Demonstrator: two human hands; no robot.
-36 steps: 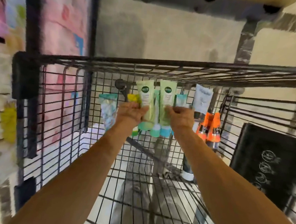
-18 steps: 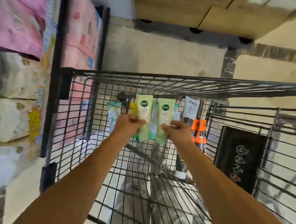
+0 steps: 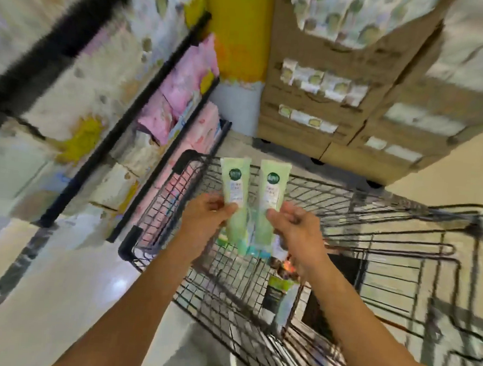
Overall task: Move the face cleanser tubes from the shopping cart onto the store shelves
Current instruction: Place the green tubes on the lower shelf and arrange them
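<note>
Gripping a pale green plastic face cleanser tube point(image 3: 234, 182) in the left hand point(image 3: 206, 213), fingers curled round it; gripping a second pale green tube point(image 3: 272, 189) likewise in the right hand point(image 3: 293, 225). Both upright, side by side, above the black wire shopping cart point(image 3: 361, 208).
</note>
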